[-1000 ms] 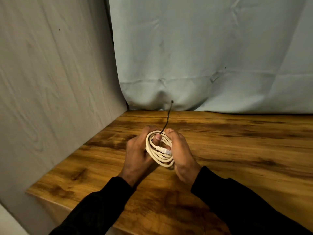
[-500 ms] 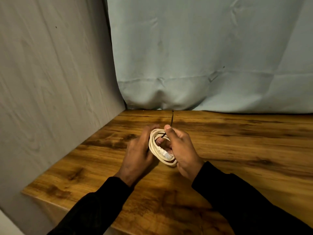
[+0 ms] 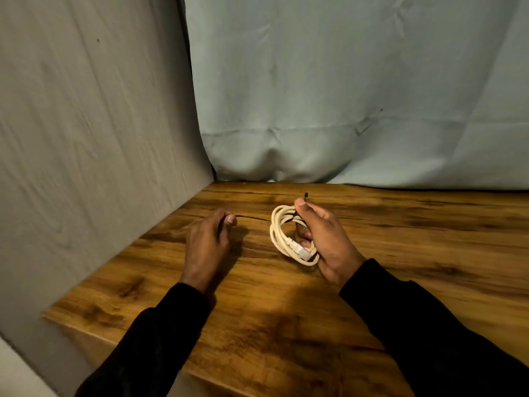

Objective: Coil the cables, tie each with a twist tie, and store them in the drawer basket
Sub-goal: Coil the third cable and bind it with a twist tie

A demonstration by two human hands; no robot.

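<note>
My right hand (image 3: 323,239) grips the coiled white cable (image 3: 286,239). My left hand (image 3: 209,242) pinches the thin black twist tie (image 3: 252,217) above the wood-grain tabletop (image 3: 286,310).

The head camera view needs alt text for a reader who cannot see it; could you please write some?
A person's right hand grips a coiled white cable above a wooden table, while the left hand pinches one end of a thin black twist tie running to the coil. Grey and pale blue cloth hang behind.
</note>
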